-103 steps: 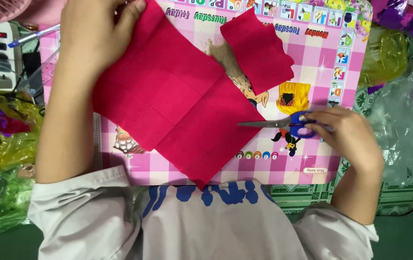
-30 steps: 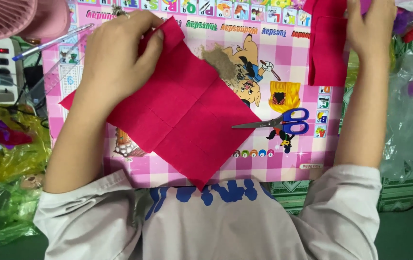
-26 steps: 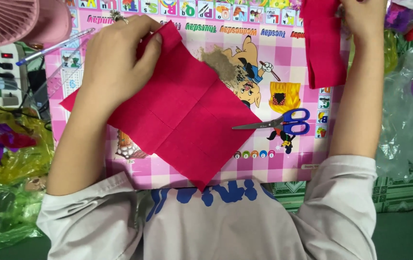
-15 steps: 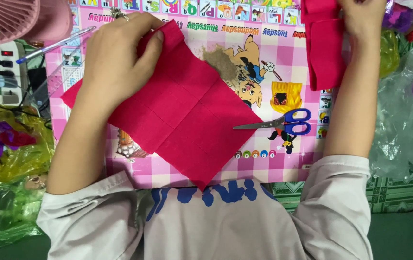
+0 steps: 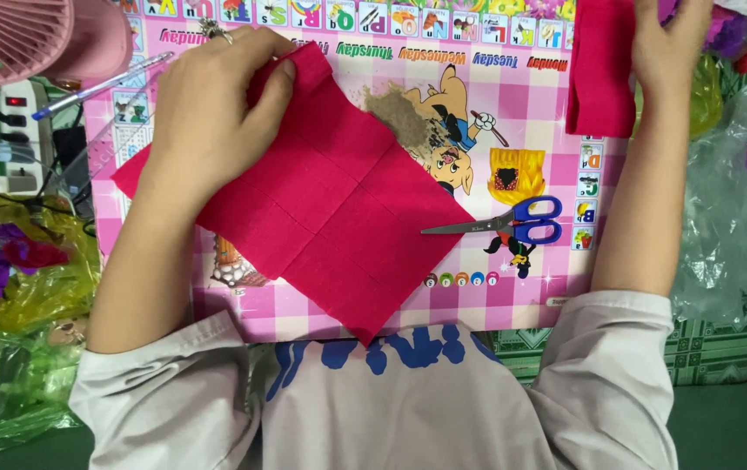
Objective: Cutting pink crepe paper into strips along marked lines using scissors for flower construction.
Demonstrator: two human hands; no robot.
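Observation:
My left hand [image 5: 212, 104] grips the upper corner of a large creased sheet of red crepe paper [image 5: 330, 209], which lies slantwise across a pink checked board [image 5: 478, 104]. My right hand [image 5: 669, 39] is stretched to the board's far right corner and holds a smaller folded piece of red crepe paper [image 5: 601, 74]. Blue-handled scissors [image 5: 512, 222] lie shut on the board, just right of the large sheet, with neither hand on them.
A pink fan [image 5: 16, 35], a white power strip [image 5: 16, 130] and a pen [image 5: 99, 83] sit at the far left. Yellow-green cellophane with purple and red scraps [image 5: 8, 261] lies left; clear plastic wrap [image 5: 739, 218] lies right.
My right hand let go of the scissors, which now lie on the board, and took the small red piece up to the far right corner. The left hand shifted its hold on the large sheet.

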